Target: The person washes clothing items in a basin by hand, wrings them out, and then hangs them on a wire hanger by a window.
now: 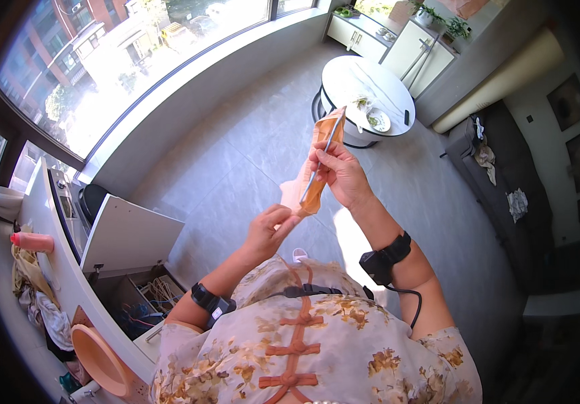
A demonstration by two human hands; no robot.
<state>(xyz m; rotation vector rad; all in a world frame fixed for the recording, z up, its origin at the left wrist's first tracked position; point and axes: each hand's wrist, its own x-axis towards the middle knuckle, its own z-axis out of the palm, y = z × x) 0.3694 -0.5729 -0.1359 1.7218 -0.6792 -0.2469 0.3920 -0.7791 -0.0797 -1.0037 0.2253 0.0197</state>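
Note:
A peach-orange piece of cloth, long and narrow, is held up in front of my chest. Along it runs a thin grey rod, slanting from the upper right to the lower left. My right hand pinches the rod and the cloth between thumb and fingers near the middle. At the lower end, my left hand grips the cloth's edge between thumb and fingertips. A paler pink flap of it hangs out on the left side. Whether the rod is fixed to the cloth cannot be told.
Ahead stands a round marble-look table with a plate of greens. At left, a tilted-out cabinet panel exposes cables beside a counter with a pink bottle and a peach basin. A dark sofa lies right.

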